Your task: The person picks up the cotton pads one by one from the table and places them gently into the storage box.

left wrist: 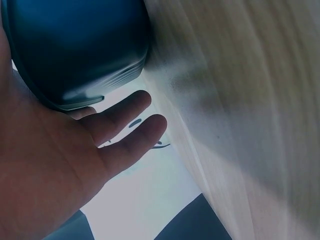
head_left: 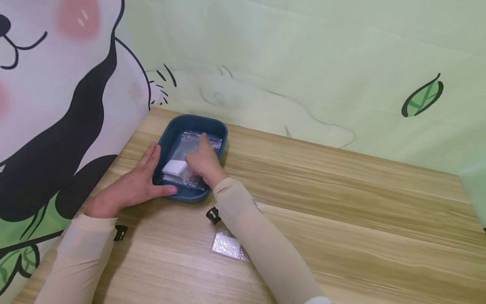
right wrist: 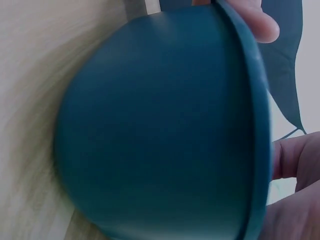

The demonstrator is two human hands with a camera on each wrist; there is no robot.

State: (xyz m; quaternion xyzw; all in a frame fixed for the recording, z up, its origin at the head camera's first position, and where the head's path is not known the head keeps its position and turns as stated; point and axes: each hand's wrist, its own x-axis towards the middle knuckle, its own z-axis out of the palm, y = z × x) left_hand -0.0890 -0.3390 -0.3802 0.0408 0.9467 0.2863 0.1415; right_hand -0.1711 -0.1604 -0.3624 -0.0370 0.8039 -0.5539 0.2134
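Observation:
A deep blue plastic bin (head_left: 224, 141) stands on the wooden table. My left hand (head_left: 130, 185) rests along its left side, thumb laid over the near rim and fingers straight against the outer wall. In the left wrist view, two fingers (left wrist: 135, 145) stick out past the bin's wall. My right hand (head_left: 206, 162) reaches inside, one finger stretched forward over the clear plastic packets (head_left: 184, 145). A white piece (head_left: 174, 167) shows among the packets. The bin's wall hides most of that hand in the right wrist view; I cannot tell whether it pinches a packet.
Another clear packet with a white insert (head_left: 226, 246) lies on the table (head_left: 360, 223), partly under my right forearm. A wall with a painted panda (head_left: 91, 97) rises at the left, and a pale green wall (head_left: 303, 63) stands behind the bin.

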